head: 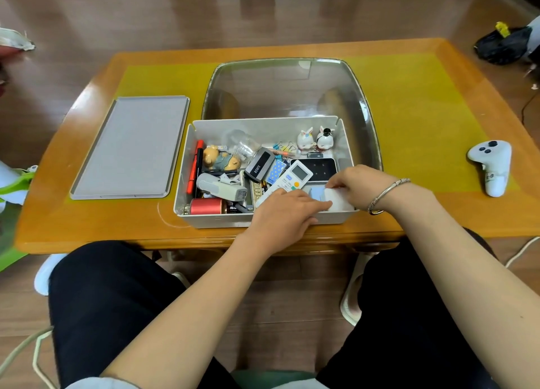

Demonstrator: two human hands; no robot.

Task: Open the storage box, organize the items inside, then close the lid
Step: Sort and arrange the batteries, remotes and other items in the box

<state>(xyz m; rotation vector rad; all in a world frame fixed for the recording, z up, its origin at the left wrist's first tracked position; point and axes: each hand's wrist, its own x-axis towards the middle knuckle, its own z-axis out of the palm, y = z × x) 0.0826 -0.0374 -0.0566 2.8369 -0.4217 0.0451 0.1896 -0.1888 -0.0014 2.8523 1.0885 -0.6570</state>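
Centrally, storage box (264, 219) stood open at table's (380, 222) near edge, lid (131, 146) flat to its left, right hand (361, 185) pinched white packet (339, 198) inside, left hand (285, 213) flat, fingers straight, touching white remote (292, 178).

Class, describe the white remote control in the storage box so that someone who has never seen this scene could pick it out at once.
Start at the open grey storage box in the middle of the wooden table. Look to its near right part, just beyond the left hand. The white remote control lies there at a slant beside a black flat device; only it has a small grey screen above coloured buttons.
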